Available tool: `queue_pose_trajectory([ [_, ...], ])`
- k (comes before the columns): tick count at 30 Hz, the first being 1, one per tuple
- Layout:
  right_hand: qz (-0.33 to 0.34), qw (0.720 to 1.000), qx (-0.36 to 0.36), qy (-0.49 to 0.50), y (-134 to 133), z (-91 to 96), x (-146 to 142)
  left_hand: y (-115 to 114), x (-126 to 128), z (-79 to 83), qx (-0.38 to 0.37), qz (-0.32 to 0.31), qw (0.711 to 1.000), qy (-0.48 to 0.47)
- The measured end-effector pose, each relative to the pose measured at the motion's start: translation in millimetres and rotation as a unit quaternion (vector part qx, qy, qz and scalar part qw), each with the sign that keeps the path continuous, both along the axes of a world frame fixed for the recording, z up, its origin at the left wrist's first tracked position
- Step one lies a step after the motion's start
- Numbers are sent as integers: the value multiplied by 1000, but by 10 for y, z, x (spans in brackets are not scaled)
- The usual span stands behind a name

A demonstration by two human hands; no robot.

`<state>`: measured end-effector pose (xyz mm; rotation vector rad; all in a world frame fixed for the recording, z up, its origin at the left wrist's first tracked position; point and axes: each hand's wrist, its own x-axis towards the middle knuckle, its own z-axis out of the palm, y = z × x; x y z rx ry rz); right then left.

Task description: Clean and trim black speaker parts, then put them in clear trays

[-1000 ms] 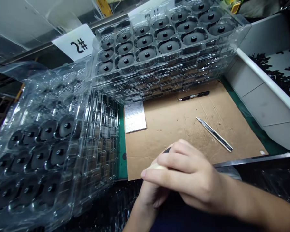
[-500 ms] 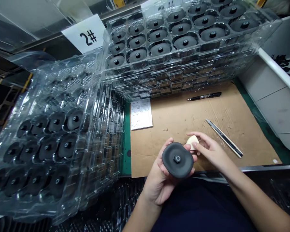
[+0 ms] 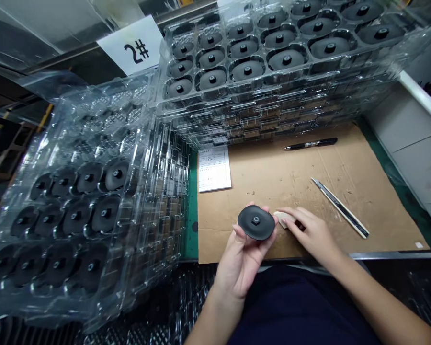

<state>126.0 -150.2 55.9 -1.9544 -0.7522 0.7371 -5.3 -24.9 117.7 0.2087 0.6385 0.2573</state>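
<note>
My left hand [image 3: 242, 261] grips a dark grey, rounded disc-like part [image 3: 249, 230] by its edges, above the cardboard. A small hexagonal stub stands up at the middle of its dished face. Just right of it, my right hand [image 3: 311, 235] pinches a small cream-coloured pad [image 3: 283, 219] between thumb and fingers. The pad lies close to the disc's right edge; whether the two touch I cannot tell. My left fingers are partly hidden beneath the disc.
Brown cardboard [image 3: 258, 182] covers the bench. On it lie a utility knife [image 3: 341, 208], a black pen [image 3: 311, 144] and a printed slip [image 3: 214, 168]. Clear tray stacks with similar discs stand behind [image 3: 251, 103] and left [image 3: 129, 230]. A "2#" sign [image 3: 132, 46] stands at the back.
My left hand has tipped the disc, so its face looks flatter, and moved it slightly up and left. My right hand with the pad has dropped slightly. The whole view has shifted a little.
</note>
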Motion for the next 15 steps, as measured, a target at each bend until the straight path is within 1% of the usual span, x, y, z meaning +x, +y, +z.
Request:
queue_pose_trajectory([
  [1, -2, 1000, -2, -5, 12, 56, 31, -2, -3, -8, 3, 0, 1000, 0],
  [3, -20, 1000, 6, -22, 60, 243, 79, -15, -2, -19, 19, -2, 1000, 5],
  [5, -32, 997, 46, -52, 140, 500, 68, -38, 9, -20, 53, -3, 999, 11],
  [6, -24, 994, 81, -74, 187, 634, 34, -50, 17, -16, 76, -3, 997, 16],
  [8, 25, 982, 150, -110, 282, 869, -70, -65, 28, 5, 121, -5, 992, 34],
  [9, 57, 976, 172, -120, 324, 960, -122, -66, 30, 21, 142, -3, 989, 45],
  [11, 135, 969, 174, -112, 390, 1083, -190, -60, 26, 62, 171, 5, 983, 63],
  [13, 203, 963, 153, -92, 434, 1141, -197, -53, 16, 106, 189, 19, 980, 68],
  [14, 216, 960, 151, -96, 448, 1153, -190, -54, 10, 127, 193, 21, 979, 65],
  [15, 205, 958, 163, -117, 456, 1157, -184, -56, 4, 145, 194, 16, 979, 61],
])
